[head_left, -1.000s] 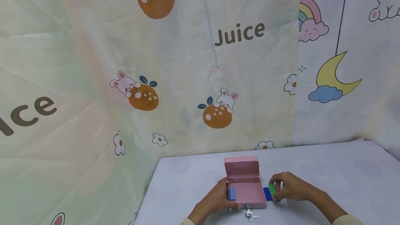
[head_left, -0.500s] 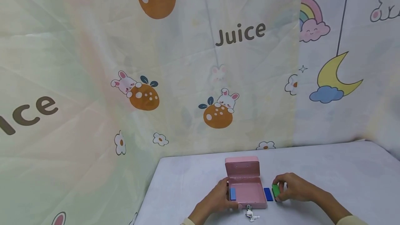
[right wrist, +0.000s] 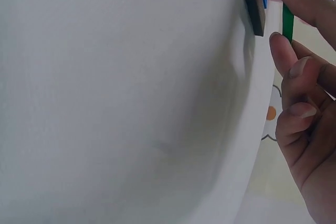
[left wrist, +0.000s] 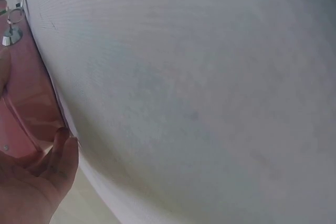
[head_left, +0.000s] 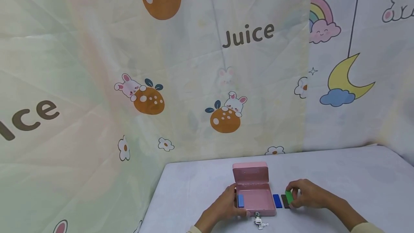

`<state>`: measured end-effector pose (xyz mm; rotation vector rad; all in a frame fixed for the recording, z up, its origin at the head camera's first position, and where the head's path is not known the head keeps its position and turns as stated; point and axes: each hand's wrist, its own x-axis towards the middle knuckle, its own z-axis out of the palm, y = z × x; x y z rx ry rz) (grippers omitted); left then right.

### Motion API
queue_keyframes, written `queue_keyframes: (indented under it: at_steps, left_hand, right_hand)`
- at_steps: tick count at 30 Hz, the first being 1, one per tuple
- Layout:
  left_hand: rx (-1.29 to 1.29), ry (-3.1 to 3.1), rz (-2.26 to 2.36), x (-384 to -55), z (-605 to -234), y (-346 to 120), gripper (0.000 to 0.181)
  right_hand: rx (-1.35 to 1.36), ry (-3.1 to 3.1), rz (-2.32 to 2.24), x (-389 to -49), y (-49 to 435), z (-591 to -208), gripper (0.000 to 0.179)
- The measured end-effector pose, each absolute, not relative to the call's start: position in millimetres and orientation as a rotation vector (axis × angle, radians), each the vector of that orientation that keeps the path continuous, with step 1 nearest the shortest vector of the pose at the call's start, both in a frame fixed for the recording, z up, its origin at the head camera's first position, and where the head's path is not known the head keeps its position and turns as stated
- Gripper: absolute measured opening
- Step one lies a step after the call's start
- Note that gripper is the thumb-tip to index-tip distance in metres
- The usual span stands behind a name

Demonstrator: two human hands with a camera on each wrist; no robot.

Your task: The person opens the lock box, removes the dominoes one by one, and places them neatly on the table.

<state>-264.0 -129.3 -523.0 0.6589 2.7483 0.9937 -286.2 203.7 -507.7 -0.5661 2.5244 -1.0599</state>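
Note:
A pink metal cash box [head_left: 255, 200] stands on the table with its lid raised. Inside, along its left wall, lies a light blue block [head_left: 240, 201]. My left hand [head_left: 224, 203] holds the box at its left side, thumb along the front and fingers toward the back corner. Between thumb and fingers my right hand [head_left: 308, 194] pinches a green block [head_left: 289, 197], also seen edge-on in the right wrist view. To the right of the box lie a dark blue block [head_left: 277, 201] and a dark brown block [head_left: 285, 201]; the green one is held just above the brown one's right side.
Keys [head_left: 258, 222] on a ring hang from the lock at the box's front and lie on the white-covered table [head_left: 355, 179]. Behind the table hangs a printed cloth [head_left: 194, 64] with bunnies and oranges.
My right hand has moved right with the green block, away from the dark blue block. The dark brown block now shows beneath it. My left hand stays on the box.

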Motion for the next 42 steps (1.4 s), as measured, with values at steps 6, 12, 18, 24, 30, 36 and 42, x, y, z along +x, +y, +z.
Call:
queue_keyframes:
  at_steps: [6, 12, 18, 24, 30, 36, 42]
  left_hand:
    - [0.683, 2.735, 1.012, -264, -522, -129, 0.088]
    - [0.666, 2.721, 1.033, -264, -521, -129, 0.087]
    - [0.587, 2.74, 1.005, -263, -521, -127, 0.092]
    - [0.549, 2.734, 0.999, -261, -519, -127, 0.095]
    - [0.593, 2.729, 1.009, -262, -520, -128, 0.092]
    - [0.548, 2.736, 0.996, -262, -520, -127, 0.094]
    - [0.544, 2.749, 0.976, -262, -521, -128, 0.095]
  right_hand:
    - [-0.485, 2.551, -1.014, -287, 206, -511, 0.044]
    - [-0.433, 2.584, -0.963, -289, 207, -514, 0.044]
    - [-0.401, 2.612, -0.924, -290, 208, -515, 0.046]
    - [-0.476, 2.603, -0.935, -291, 212, -519, 0.046]
    - [-0.469, 2.604, -0.936, -290, 211, -521, 0.046]
    - [-0.426, 2.618, -0.929, -289, 209, -521, 0.046]
    - [-0.442, 2.626, -0.908, -288, 209, -521, 0.045]
